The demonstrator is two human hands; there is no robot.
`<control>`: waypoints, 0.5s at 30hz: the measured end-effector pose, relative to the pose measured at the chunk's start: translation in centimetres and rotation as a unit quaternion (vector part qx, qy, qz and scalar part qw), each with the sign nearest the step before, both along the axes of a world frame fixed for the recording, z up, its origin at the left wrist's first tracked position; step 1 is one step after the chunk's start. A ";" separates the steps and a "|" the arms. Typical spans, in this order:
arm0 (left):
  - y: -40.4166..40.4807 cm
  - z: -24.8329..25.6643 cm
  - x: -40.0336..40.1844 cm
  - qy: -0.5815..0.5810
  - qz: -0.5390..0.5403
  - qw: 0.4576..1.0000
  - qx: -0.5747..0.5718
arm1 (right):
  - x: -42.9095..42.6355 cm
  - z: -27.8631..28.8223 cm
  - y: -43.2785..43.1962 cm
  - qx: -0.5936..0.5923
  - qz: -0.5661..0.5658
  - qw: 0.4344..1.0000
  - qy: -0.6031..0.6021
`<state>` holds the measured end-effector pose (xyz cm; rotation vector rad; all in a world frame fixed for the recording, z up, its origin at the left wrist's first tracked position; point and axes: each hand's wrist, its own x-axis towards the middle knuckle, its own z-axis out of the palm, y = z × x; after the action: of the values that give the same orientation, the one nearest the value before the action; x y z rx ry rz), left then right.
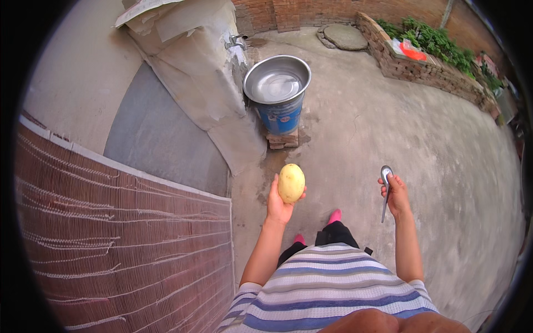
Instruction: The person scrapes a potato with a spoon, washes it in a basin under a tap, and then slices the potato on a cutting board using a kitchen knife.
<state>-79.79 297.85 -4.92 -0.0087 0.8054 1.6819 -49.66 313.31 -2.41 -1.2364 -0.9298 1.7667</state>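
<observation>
A pale yellow oval melon (291,183) rests in my left hand (280,206), its skin lightly speckled with brown. My fingers wrap its underside and right side. In my right hand (396,195) is a metal spoon (387,170), gripped near its bowl with the thumb on it. The spoon's handle points down towards the ground. Both hands are held out in front of my body, well apart from each other.
Ahead, a steel basin (277,80) sits on a blue bucket (280,118), raised on bricks (283,140) beneath a wall tap (236,41). A bead-like door curtain (125,233) hangs to the left. A low brick planter wall (429,74) and round concrete slab (345,36) lie farther off.
</observation>
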 end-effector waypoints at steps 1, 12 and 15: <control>2.8 0.0 -0.8 -0.002 0.005 1.000 0.010 | -0.7 -0.2 3.0 -0.001 0.007 1.000 -0.001; 24.8 -2.6 -8.1 -0.002 0.171 0.985 0.013 | -21.5 2.2 33.3 -0.015 0.252 0.967 0.020; 29.4 -2.6 -10.7 0.007 0.210 0.978 -0.005 | -30.6 1.7 38.4 -0.003 0.353 0.936 0.011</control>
<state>-90.51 327.23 -7.48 -0.1859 0.8656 2.0760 -80.30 351.73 -0.67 -0.9323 -1.4814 2.3142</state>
